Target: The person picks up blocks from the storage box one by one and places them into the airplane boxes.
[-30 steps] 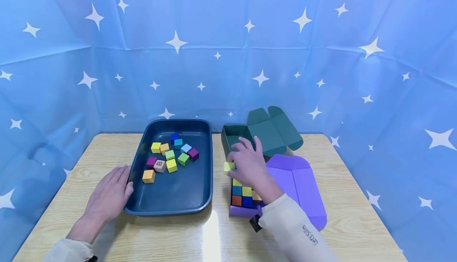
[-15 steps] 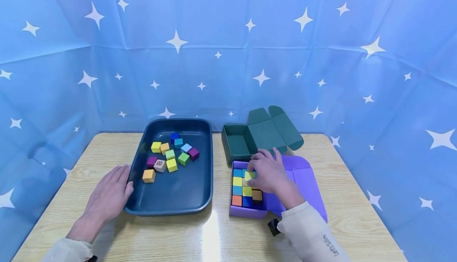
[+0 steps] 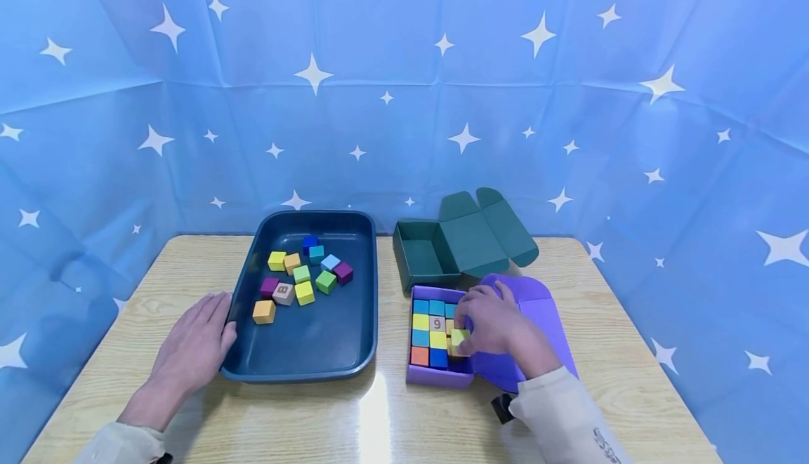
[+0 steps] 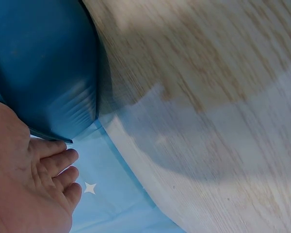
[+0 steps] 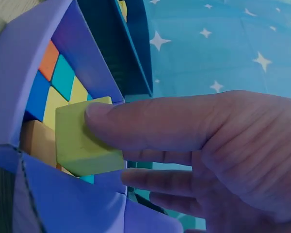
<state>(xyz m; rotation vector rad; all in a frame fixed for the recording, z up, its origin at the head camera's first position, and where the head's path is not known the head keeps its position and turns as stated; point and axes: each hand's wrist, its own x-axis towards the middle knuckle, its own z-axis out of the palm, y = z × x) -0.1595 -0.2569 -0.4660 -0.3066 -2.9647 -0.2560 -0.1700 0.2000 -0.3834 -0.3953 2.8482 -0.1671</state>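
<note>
In my right hand (image 3: 496, 323), a yellow-green cube (image 3: 460, 337) is pinched between thumb and fingers. It is held over the right side of the purple box (image 3: 439, 378). The right wrist view shows the thumb pressed on the near face of that cube, close above a tan cube (image 5: 39, 143). Rows of colored cubes fill much of the box, among them a wooden one marked 9 (image 3: 437, 323) and an orange one (image 3: 420, 356). My left hand (image 3: 192, 345) rests against the left rim of the dark blue tray (image 3: 310, 352), fingers extended.
Several loose cubes lie in the tray, including a wooden lettered cube (image 3: 284, 294). Behind the purple box stands an open green box (image 3: 420, 257), its lid folded right. The purple lid (image 3: 537, 323) spreads right on the wooden table (image 3: 619, 352). A starry curtain hangs behind.
With the yellow-green cube, my right hand has moved from the purple box's left edge to its right side, and nearer the front. My left hand has stayed in place.
</note>
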